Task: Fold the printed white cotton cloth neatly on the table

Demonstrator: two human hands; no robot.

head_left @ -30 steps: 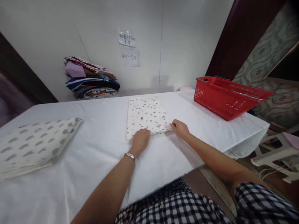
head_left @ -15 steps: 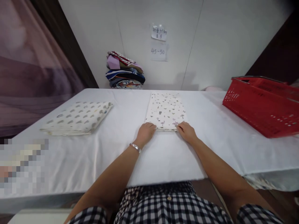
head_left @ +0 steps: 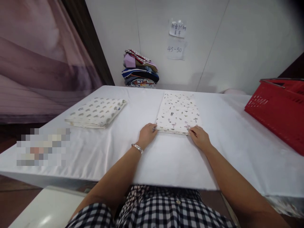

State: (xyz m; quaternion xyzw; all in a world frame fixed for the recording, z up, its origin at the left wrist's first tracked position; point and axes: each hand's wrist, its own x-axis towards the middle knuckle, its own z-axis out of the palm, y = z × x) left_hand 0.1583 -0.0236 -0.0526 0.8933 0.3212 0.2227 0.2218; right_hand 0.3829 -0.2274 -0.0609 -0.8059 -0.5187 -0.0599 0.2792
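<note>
Left grip (head_left: 148,133) and right grip (head_left: 199,136) both pinch the folded cloth's (head_left: 178,110) near corners; paper sign (head_left: 175,50) way up past 'em says "45-50".

Silver-coloured bracelet (head_left: 137,147) circles the wrist just behind the left grip (head_left: 147,134). Short left sleeve (head_left: 93,217), black-and-white check, ends well back from it. Top (head_left: 161,213), matching check, shows a small pale button (head_left: 178,202).

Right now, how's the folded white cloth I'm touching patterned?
The cloth has small motifs, including palms, best in head view.
</note>
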